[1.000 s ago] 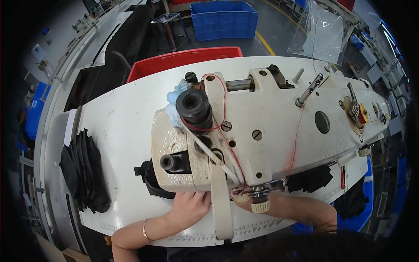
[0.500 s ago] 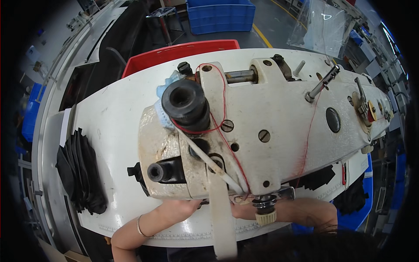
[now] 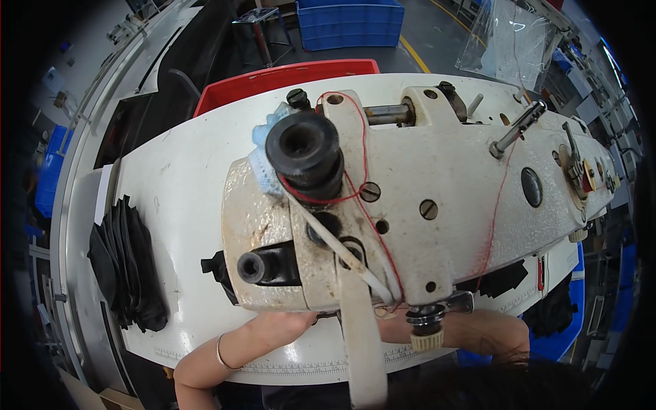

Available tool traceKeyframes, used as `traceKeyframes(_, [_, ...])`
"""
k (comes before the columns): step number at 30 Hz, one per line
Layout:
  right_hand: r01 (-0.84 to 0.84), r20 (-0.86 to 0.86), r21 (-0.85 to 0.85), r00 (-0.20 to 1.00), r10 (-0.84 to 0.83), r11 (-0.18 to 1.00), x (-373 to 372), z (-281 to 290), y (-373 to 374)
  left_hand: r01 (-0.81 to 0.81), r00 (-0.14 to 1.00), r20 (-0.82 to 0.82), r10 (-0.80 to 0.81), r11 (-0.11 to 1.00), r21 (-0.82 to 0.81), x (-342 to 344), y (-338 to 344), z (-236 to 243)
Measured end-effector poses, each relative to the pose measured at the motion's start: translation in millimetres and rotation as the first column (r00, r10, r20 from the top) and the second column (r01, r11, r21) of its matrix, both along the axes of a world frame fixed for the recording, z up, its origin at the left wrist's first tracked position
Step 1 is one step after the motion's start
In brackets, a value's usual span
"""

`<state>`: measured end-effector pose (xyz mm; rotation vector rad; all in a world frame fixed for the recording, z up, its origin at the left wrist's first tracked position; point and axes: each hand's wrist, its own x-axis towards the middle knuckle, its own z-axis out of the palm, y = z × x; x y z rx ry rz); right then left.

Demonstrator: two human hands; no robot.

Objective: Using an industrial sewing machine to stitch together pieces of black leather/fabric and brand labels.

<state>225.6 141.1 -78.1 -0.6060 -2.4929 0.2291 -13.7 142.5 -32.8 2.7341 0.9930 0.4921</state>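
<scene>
A cream sewing machine head (image 3: 465, 198) with red thread, a black knob (image 3: 304, 154) and a blue cloth fills the middle of the head view. My left hand (image 3: 287, 328), below a bracelet on the forearm, reaches under the machine's left end; its fingers are hidden. My right hand (image 3: 386, 326) is under the machine near the tension knob (image 3: 427, 340), mostly covered, so what it holds cannot be seen. Black fabric (image 3: 215, 270) shows beneath the machine's left end, near my left hand.
Stacked black pieces (image 3: 126, 266) lie at left on the white table (image 3: 171, 178). More black pieces (image 3: 499, 280) and a red-handled tool (image 3: 541, 273) lie at right, beside a blue bin (image 3: 574, 301). Behind are a red crate (image 3: 225, 89), a blue crate (image 3: 348, 27) and a metal stool (image 3: 256, 31).
The head view has shifted, so the table and crates sit higher in the picture than a second ago. My left hand has moved slightly left and down in the picture, fingers now more hidden.
</scene>
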Motion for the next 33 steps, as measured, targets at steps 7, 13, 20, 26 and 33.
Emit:
traceKeyframes(7, [-0.006, 0.102, 0.124, 0.995, -0.007, 0.992, 0.9, 20.9, 2.5, -0.032, 0.998, 0.052, 0.035, 0.998, -0.052, 1.2, 0.3, 1.5])
traceKeyframes(13, [-0.019, 0.152, 0.210, 0.988, -0.013, 0.978, -2.0, 28.8, 4.2, -0.077, 0.993, 0.082, 0.080, 0.996, -0.040, 3.1, 0.0, 2.9])
traceKeyframes(20, [0.001, 0.121, 0.151, 0.992, -0.019, 0.989, -2.1, 30.8, 2.9, -0.140, 0.977, 0.158, 0.145, 0.989, -0.042, 9.4, -1.8, 2.8])
traceKeyframes(26, [0.009, 0.125, 0.171, 0.992, -0.030, 0.985, -0.5, 29.9, 0.8, -0.150, 0.956, 0.226, 0.187, 0.974, -0.169, 16.7, -3.5, -0.4])
traceKeyframes(33, [-0.055, 0.173, 0.222, 0.985, 0.016, 0.973, -0.5, 30.1, 1.7, -0.121, 0.992, 0.036, 0.120, 0.992, 0.024, 21.9, -16.2, 7.4])
